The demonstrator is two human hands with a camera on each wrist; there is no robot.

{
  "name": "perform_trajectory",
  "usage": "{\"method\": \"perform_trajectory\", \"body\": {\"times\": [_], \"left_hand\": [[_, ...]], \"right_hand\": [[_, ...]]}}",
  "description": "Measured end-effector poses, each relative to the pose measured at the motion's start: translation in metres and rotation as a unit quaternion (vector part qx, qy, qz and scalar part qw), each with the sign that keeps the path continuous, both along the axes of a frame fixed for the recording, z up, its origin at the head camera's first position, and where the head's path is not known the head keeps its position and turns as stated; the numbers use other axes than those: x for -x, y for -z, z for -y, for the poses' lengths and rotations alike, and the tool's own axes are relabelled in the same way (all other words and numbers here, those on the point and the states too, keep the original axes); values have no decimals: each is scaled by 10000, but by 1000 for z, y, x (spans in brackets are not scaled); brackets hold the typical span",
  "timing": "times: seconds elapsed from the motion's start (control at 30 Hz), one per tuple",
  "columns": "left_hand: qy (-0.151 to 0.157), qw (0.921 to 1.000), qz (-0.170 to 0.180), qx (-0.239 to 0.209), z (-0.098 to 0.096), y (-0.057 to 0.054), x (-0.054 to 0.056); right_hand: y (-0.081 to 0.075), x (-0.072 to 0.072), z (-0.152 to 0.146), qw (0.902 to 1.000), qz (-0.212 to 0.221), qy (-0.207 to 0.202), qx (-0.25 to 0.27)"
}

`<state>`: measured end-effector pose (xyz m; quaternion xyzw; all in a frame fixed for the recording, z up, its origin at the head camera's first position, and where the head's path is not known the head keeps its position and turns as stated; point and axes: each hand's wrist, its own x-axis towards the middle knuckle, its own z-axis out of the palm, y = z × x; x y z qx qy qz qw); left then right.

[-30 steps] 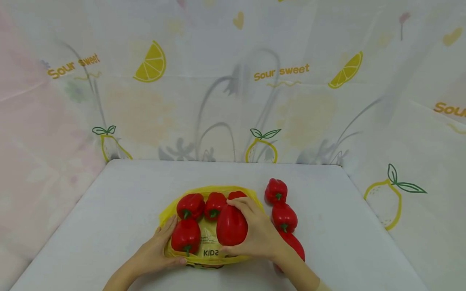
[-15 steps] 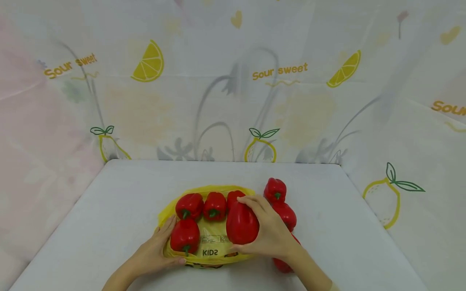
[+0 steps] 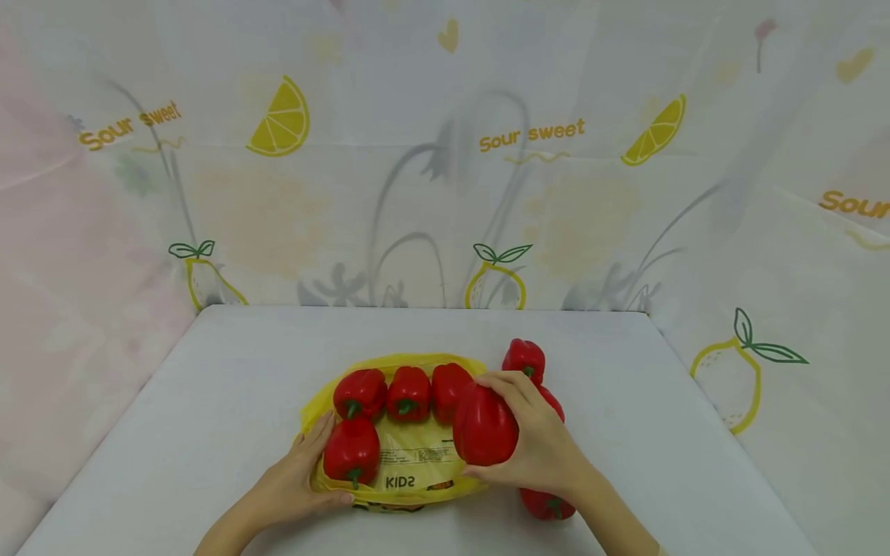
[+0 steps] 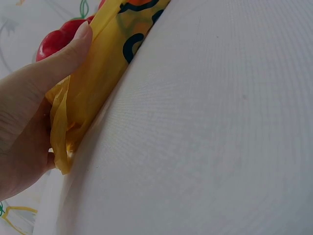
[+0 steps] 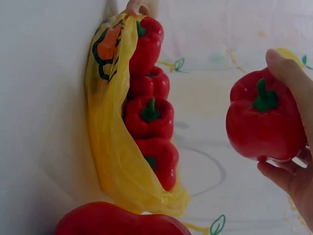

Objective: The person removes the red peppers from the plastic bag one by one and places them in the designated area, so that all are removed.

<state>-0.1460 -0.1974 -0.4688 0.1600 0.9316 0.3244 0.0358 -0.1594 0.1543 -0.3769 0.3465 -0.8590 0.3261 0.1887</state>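
A yellow plastic bag [image 3: 417,463] lies with its mouth spread wide, and several red bell peppers [image 3: 410,392] sit inside along its back and left. My left hand [image 3: 299,475] holds the bag's left edge, thumb along the front rim and fingers at the side. In the left wrist view, the yellow plastic [image 4: 98,73] runs between thumb and fingers. My right hand [image 3: 535,440] grips another red bell pepper [image 3: 484,425] over the bag's right rim. Its green stem [image 5: 265,98] shows in the right wrist view, with the thumb on top and fingertips underneath.
More red bell peppers [image 3: 524,357] lie on the white table [image 3: 612,371] right of the bag, partly hidden by my right hand and forearm. One pepper [image 3: 547,503] is near the front. A lemon-printed cloth [image 3: 417,193] hangs behind the table.
My right hand has moved right with its bell pepper, from over the bag's inside to its right rim. A pepper at the back right of the bag shows more. The left hand stays put.
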Motion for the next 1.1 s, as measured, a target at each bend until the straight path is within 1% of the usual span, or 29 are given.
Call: {"method": "perform_trajectory", "body": {"times": [0.13,0.33,0.53,0.67,0.8,0.97,1.1], "left_hand": [[-17,10000,45,8,0,-1,0],[14,9999,92,54,1,-2,0],[48,9999,72,73,1,-2,0],[17,9999,104,83,1,-3,0],[-15,9998,156,113,1,-4,-1],[-16,9996,244,151,1,-4,-1],[-7,9997,214,138,1,-4,-1]], "right_hand": [[-2,0,-6,9999,-108,-13,35],[-4,-2,-16,10000,9,25,79],[-6,-2,-29,9999,6,117,18],[-6,-4,-37,9997,184,173,5],[-7,-5,-45,9993,344,146,-21],[-7,-5,-55,9994,320,116,-63],[-8,-4,-62,9994,301,129,-79]]}}
